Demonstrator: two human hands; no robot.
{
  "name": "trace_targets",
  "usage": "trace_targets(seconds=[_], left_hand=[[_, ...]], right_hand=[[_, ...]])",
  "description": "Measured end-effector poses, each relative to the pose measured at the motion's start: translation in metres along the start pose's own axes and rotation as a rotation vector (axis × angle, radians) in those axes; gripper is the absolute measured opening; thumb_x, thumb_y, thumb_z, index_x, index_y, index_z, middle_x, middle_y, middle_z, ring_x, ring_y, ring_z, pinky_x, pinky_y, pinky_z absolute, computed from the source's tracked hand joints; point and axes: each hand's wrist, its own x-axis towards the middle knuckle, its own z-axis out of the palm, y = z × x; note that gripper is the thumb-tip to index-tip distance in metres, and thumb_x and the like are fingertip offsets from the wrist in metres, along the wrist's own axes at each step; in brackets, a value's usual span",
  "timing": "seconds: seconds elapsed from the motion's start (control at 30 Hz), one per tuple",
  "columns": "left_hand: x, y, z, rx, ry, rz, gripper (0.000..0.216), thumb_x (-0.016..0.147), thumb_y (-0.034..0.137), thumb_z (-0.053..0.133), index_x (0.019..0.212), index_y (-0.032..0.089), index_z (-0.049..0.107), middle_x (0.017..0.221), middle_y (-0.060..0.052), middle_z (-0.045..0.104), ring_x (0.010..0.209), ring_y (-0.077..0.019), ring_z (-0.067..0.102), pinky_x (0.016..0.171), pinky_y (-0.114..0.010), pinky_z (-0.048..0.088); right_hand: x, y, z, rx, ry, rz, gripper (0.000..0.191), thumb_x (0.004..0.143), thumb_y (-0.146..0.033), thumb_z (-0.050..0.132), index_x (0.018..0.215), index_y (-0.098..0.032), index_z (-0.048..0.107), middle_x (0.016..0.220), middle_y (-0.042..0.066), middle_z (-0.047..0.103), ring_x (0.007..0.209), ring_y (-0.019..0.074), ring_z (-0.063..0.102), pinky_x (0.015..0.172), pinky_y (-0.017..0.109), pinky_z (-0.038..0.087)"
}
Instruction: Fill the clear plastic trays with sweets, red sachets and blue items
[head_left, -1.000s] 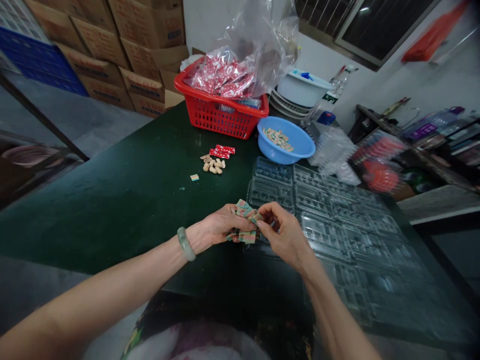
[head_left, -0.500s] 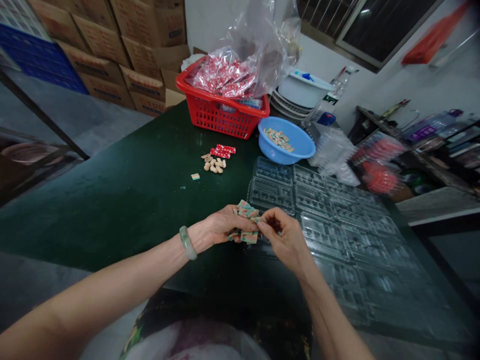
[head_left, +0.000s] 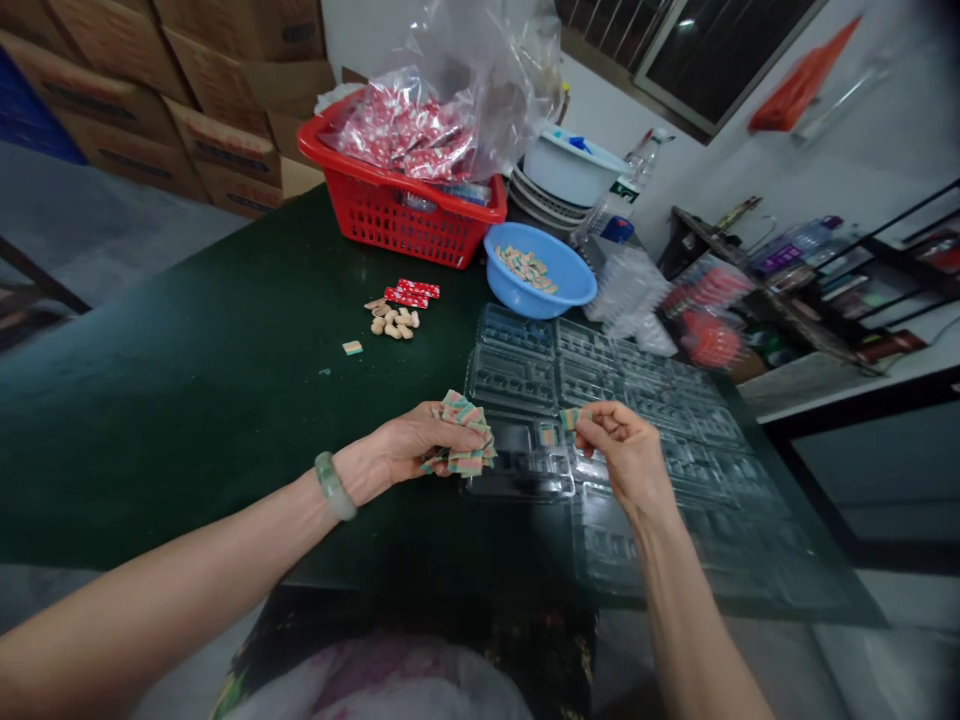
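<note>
My left hand (head_left: 420, 440) is closed around a bunch of flat striped candy pieces (head_left: 466, 440) in pink, yellow and blue-green. A green bangle (head_left: 334, 487) circles that wrist. My right hand (head_left: 619, 440) pinches a striped candy piece (head_left: 569, 419) between thumb and fingertips, above the clear plastic trays (head_left: 517, 378). One striped piece (head_left: 549, 435) lies in a tray compartment just left of those fingertips. Another loose striped piece (head_left: 352, 348) lies on the dark green table (head_left: 225, 400), near some peanuts (head_left: 395, 322) and red wrapped packets (head_left: 412, 292).
A blue bowl (head_left: 540, 298) with more striped pieces stands behind the trays. Beside it is a red basket (head_left: 405, 220) holding a bag of red packets (head_left: 420, 130). Stacked clear plastic packaging (head_left: 630, 290) sits right of the bowl. Cardboard boxes (head_left: 217, 140) are piled at back left.
My right hand has moved away from the left hand to the right, with a striped piece in its fingers. The left hand keeps its bunch. The whole view has shifted a little.
</note>
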Motion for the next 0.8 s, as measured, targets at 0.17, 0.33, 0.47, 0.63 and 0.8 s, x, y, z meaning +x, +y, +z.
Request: trace_targets(seconds=[0.17,0.33,0.47,0.63,0.8], left_hand=[[0.001,0.0,0.001,-0.034,0.028,0.001,0.02,0.058,0.011,0.075,0.073,0.01,0.062,0.076,-0.009,0.064,0.062,-0.0159,0.06,0.046,-0.02,0.041],[0.005,-0.002,-0.004,-0.003,0.023,-0.001,0.019,0.06,0.016,0.076,0.074,0.009,0.064,0.075,-0.01,0.065,0.06,-0.0161,0.06,0.044,-0.02,0.041],[0.003,0.0,-0.001,-0.016,0.069,-0.026,0.021,0.06,0.014,0.076,0.078,0.01,0.065,0.077,-0.01,0.066,0.066,-0.0188,0.063,0.053,-0.023,0.047],[0.002,0.001,0.0,-0.03,0.062,-0.024,0.026,0.059,0.014,0.076,0.083,0.01,0.066,0.076,-0.011,0.066,0.068,-0.0198,0.063,0.057,-0.025,0.048],[0.005,-0.003,-0.004,0.015,0.026,-0.007,0.023,0.061,0.016,0.075,0.081,0.008,0.066,0.078,-0.012,0.065,0.064,-0.0179,0.062,0.047,-0.021,0.042]], right_hand=[[0.012,0.025,-0.023,-0.194,0.038,0.089,0.022,0.063,-0.033,0.07,0.072,-0.015,0.061,0.052,-0.002,0.056,0.046,0.01,0.049,0.044,0.022,0.034],[0.013,0.042,-0.015,-0.302,-0.05,0.052,0.018,0.069,-0.033,0.061,0.073,-0.016,0.06,0.058,-0.001,0.057,0.05,0.0112,0.05,0.046,0.023,0.036],[0.017,0.047,-0.007,-0.46,-0.149,-0.077,0.015,0.073,-0.029,0.053,0.074,-0.016,0.062,0.064,0.001,0.059,0.057,0.0128,0.052,0.054,0.025,0.04],[0.015,0.042,0.003,-0.79,-0.126,-0.141,0.015,0.076,-0.023,0.048,0.074,-0.019,0.063,0.069,0.001,0.061,0.064,0.0141,0.054,0.06,0.026,0.039],[0.005,0.035,0.008,-1.019,0.017,-0.162,0.019,0.077,-0.021,0.047,0.072,-0.02,0.066,0.082,0.005,0.061,0.072,0.0167,0.054,0.065,0.029,0.038]])
